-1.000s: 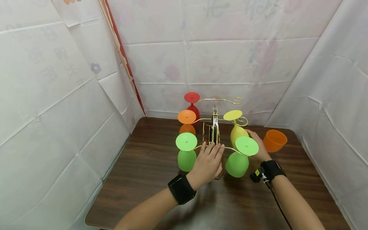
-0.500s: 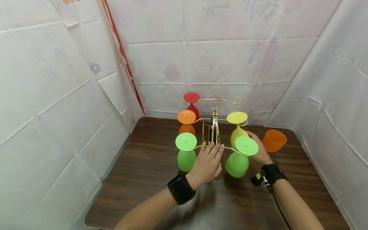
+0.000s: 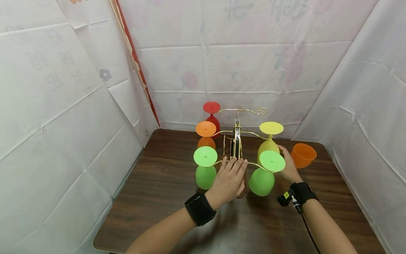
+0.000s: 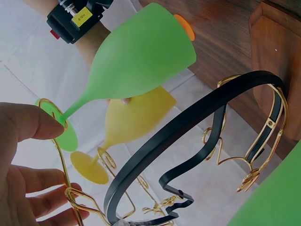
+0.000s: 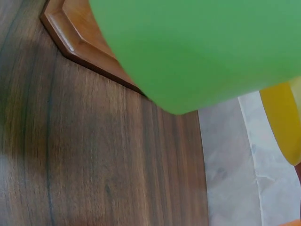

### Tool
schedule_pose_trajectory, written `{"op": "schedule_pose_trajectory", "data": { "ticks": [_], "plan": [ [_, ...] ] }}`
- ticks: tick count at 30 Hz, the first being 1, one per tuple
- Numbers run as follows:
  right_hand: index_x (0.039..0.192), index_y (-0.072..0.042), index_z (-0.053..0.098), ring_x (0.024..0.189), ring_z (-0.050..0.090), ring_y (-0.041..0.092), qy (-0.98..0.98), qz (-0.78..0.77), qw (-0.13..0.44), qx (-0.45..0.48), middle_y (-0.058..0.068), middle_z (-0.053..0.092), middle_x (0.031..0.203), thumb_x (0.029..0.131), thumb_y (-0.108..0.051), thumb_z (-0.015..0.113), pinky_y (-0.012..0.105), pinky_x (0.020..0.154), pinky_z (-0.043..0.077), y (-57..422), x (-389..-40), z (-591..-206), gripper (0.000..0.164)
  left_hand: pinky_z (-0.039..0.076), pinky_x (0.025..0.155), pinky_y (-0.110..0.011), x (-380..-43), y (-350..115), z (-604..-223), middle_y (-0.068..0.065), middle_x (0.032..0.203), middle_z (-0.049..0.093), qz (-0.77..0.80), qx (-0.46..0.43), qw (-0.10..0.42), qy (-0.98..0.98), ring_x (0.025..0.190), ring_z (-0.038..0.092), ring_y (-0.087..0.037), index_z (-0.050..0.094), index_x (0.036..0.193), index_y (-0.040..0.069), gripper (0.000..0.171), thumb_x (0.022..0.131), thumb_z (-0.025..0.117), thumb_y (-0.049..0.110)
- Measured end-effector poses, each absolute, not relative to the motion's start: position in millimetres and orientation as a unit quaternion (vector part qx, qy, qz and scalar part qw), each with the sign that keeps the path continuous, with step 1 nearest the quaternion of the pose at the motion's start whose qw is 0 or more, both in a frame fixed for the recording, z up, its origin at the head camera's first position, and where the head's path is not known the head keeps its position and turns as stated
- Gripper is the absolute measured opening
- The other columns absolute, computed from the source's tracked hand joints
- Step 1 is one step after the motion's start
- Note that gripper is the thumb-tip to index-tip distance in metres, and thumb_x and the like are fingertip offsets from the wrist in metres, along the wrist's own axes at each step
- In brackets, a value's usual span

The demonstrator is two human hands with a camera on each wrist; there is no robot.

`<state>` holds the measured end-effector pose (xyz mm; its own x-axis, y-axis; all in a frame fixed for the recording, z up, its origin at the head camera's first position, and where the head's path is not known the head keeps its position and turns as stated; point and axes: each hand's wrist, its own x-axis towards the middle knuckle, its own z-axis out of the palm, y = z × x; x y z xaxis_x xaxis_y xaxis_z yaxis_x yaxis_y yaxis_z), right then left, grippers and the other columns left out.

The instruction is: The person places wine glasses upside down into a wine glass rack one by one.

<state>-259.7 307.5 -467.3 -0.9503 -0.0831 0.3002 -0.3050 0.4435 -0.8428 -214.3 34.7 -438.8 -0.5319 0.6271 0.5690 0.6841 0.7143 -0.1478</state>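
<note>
Since four of the goblets look properly hung, I'd call this most of the way done. Upside down on the gold wire rack [image 3: 237, 139] are the red goblet [image 3: 211, 107], orange goblet [image 3: 206, 129] and left green goblet [image 3: 205, 177] down one side, plus the right green goblet [image 3: 261, 182] up front on the other. The yellow goblet [image 3: 269, 147] is the one in play, inverted at the middle right arm, with its bowl held in the right hand [image 3: 289, 167]; most of those fingers are hidden. Left hand [image 3: 226, 183] lies over the front of the rack, fingers fairly straight, resting rather than clutching as far as I can see.

What's left, I reckon: getting yellow settled, then the bare back right arm [image 3: 246, 110] and maybe that orange cup [image 3: 303, 157] off to the right on the worktop [image 3: 149, 215]. Can't make out a stem on it.

Yellow's foot covers the wire curl overhead, so I can't tell if it's seated. The right wrist view shows no hand, just a cut-off green bowl, wood and a yellow sliver.
</note>
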Motion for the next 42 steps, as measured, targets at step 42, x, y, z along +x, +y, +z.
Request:
{"op": "schedule_pose_trajectory", "data": {
  "ticks": [42],
  "plan": [
    [0.150, -0.007, 0.010, 0.133, 0.027, 0.031, -0.789, 0.603, 0.011, 0.117, 0.018, 0.019, 0.150, 0.090, -0.017, 0.065, 0.042, 0.104, 0.032, 288, -275, -479, 0.082, 0.032, 0.106, -0.047, -212, 35, -437, -0.005, 0.129, 0.055, -0.018, -0.367, 0.293, -0.883, 0.123, 0.048, -0.023, 0.049, 0.136, 0.009, 0.059, 0.085, 0.062, 0.035]
  ]
}}
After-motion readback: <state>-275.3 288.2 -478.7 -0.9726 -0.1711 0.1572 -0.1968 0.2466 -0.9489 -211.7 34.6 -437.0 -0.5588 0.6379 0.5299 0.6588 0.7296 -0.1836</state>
